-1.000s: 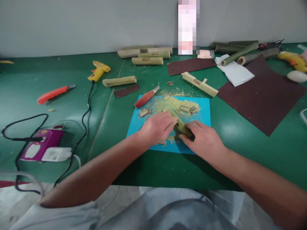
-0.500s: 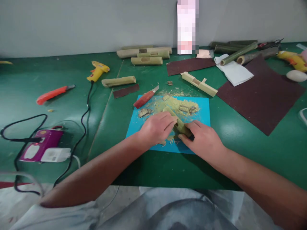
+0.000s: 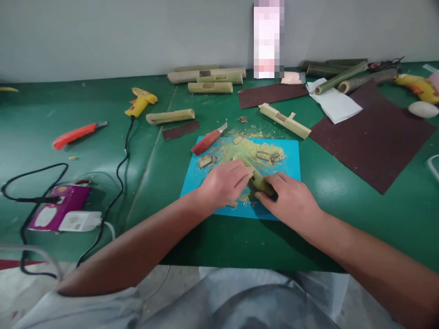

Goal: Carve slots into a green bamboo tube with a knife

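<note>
Both hands grip one short green bamboo piece (image 3: 258, 179) lying on a blue mat (image 3: 292, 161) at the table's near middle. My left hand (image 3: 224, 183) is closed over its far end, fingers curled around it. My right hand (image 3: 291, 199) pinches its near end between thumb and fingers. Yellowish sawdust and small bamboo offcuts (image 3: 264, 154) lie on the mat just beyond the hands. A red-handled carving knife (image 3: 208, 139) rests at the mat's far left corner.
Green table (image 3: 103, 119) with a yellow glue gun (image 3: 141, 101), orange utility knife (image 3: 77, 134), purple power strip (image 3: 58, 211) with black cables at left. Cut bamboo tubes (image 3: 209, 78) at the back, a notched bamboo piece (image 3: 284, 120), sandpaper sheets (image 3: 373, 130), white paper (image 3: 338, 104) at right.
</note>
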{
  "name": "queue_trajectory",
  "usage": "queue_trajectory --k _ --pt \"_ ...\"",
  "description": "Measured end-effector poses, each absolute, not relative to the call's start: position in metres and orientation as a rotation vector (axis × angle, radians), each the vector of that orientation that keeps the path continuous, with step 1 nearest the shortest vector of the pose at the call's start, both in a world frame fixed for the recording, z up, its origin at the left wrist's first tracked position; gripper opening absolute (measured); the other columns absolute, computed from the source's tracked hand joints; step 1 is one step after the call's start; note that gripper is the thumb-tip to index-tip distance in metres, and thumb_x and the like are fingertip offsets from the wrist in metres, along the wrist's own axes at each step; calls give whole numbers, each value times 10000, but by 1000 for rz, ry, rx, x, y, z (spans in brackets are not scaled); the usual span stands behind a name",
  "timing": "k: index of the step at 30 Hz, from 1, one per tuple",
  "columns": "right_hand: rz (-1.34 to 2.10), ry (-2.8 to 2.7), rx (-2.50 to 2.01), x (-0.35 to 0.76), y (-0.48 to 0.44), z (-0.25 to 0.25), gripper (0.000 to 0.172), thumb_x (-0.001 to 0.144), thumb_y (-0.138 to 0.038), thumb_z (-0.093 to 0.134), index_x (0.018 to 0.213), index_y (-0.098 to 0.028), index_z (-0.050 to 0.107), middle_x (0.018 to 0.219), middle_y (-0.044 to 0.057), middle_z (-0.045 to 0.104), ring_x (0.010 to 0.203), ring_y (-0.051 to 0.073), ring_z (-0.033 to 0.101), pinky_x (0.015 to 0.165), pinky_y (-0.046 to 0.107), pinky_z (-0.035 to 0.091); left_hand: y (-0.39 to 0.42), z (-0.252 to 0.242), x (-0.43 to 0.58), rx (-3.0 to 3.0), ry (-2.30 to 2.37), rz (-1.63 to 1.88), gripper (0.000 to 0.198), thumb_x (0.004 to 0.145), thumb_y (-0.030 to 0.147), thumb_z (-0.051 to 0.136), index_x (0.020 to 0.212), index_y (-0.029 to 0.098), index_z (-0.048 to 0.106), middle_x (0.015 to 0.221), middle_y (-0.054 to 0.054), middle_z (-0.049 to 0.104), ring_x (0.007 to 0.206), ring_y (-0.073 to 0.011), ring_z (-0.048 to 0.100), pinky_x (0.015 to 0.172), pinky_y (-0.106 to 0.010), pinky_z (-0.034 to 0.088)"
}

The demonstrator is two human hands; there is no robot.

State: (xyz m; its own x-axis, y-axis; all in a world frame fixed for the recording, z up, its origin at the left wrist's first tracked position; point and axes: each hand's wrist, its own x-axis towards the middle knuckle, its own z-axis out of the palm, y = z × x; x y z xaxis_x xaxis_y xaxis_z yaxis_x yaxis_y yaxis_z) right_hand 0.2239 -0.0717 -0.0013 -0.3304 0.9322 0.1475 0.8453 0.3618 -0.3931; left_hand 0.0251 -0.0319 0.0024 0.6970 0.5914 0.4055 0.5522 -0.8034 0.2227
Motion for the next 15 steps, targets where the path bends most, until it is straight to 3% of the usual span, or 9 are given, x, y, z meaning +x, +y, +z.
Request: queue_trajectory --k 4,15 --pt "355 -2295 -1540 224 -72 -1 166 907 -332 597 893 -178 656 860 69 667 759 193 617 623 300 400 -32 2 25 2829 832 623 354 1048 220 384 793 155 621 705 -26 579 687 -147 554 637 -278 455" --pt "353 -2299 -1565 223 -72 0 191 900 -355 613 905 -171 662 850 65 663 750 199 620 618 304 395 -32 4 25 2855 911 698 318 1044 224 387 860 152 637 722 -32 587 701 -159 555 637 -285 445"
